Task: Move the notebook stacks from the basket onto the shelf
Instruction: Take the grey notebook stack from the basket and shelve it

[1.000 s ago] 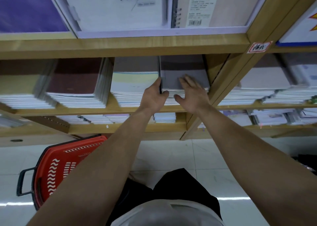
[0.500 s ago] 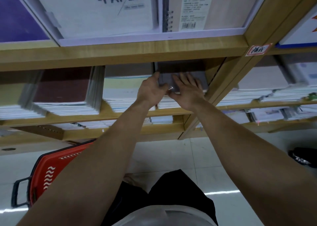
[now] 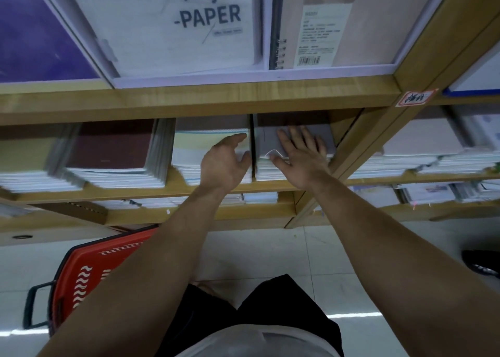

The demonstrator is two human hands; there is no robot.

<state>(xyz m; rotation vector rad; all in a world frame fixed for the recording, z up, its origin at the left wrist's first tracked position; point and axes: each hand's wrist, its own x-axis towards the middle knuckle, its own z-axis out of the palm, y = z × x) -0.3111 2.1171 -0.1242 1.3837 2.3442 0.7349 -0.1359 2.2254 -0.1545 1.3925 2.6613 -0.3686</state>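
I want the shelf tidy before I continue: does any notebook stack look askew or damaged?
Yes. On the grey stack under the right hand, the top cover's front corner curls up near the thumb. The maroon-topped stack further left is fanned sideways, not squared.

On my feed the shelf (image 3: 189, 99) reads as pale wood-grain board with a soft satin sheen. The grey notebook stack (image 3: 266, 140) has a matt paper cover over bare white page edges, and so does the maroon stack (image 3: 113, 148). I make out thin shiny metal wire binding the spiral notebook (image 3: 281, 53), smooth red plastic on the basket (image 3: 81, 281) with a black plastic handle, and a floor (image 3: 270, 248) of glossy pale tiles that mirror the lights.
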